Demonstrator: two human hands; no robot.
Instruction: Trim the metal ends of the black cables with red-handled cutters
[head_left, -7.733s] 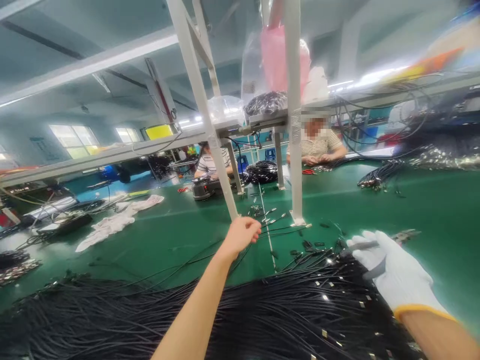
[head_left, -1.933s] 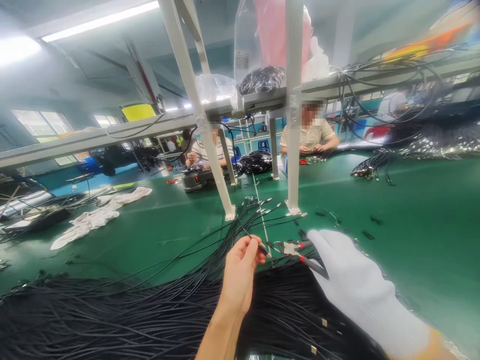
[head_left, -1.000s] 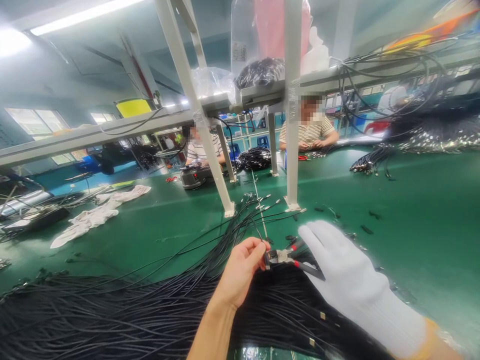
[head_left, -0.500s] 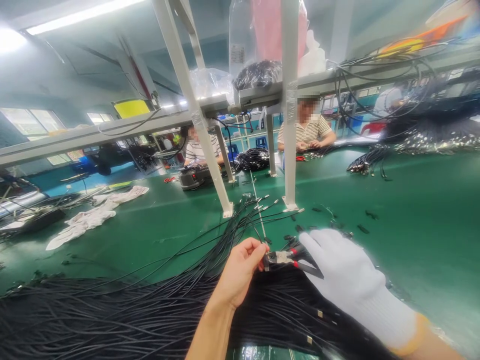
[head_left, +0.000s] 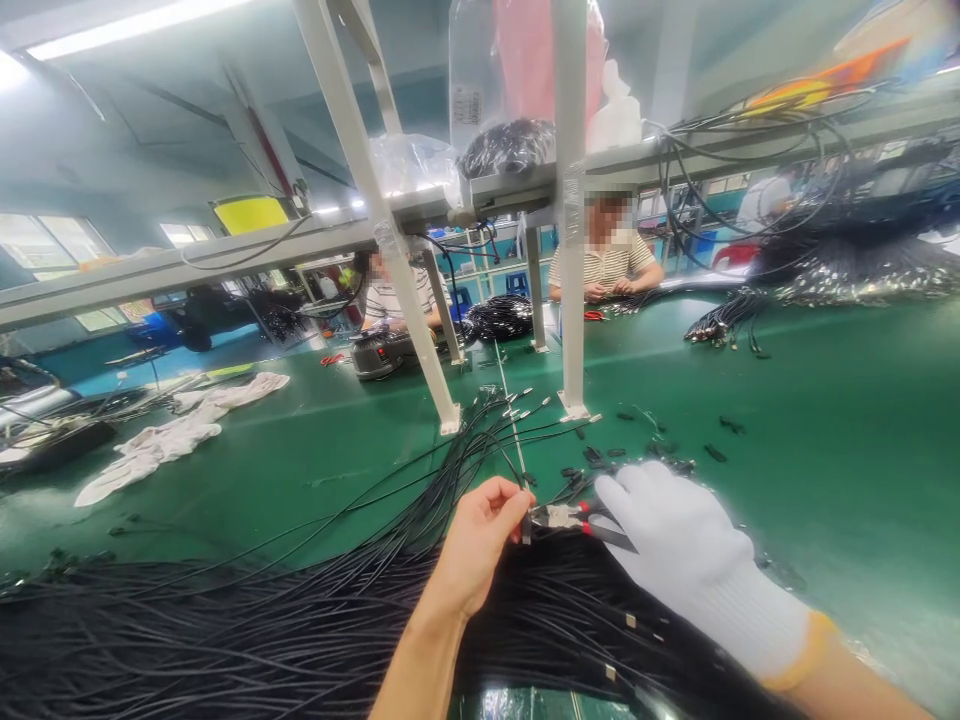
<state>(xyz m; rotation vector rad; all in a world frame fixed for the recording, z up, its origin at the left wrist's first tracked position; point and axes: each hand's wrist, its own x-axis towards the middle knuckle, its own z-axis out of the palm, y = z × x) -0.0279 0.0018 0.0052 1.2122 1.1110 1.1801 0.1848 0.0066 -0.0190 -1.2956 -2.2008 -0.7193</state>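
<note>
White cloth lies crumpled on the green worktop, well to the left of your bare left hand and farther from you. Below it, a broad heap of black cables spreads in front of you and passes under your wrist; each strand looks light and bendy, and the smooth sheaths may slide over one another and tangle. Your left hand is closed in a pinch, thumb against curled fingers, on one dark cable end, which pokes out at the fingertips, between your two hands. That end looks small and hard, so it should be steadiest pinched on its thick body rather than by the limp cord. Just right of your fingertips, the pliers reach the cable end from the side; whether their jaws bite on it, you cannot tell from here. They look rigid and the heavier of the two, best held by the dark, red-collared handles. Your gloved right hand is partly curled around those handles, its grip half hidden by the glove. Beyond it and to the right, small black pieces lie scattered.
</note>
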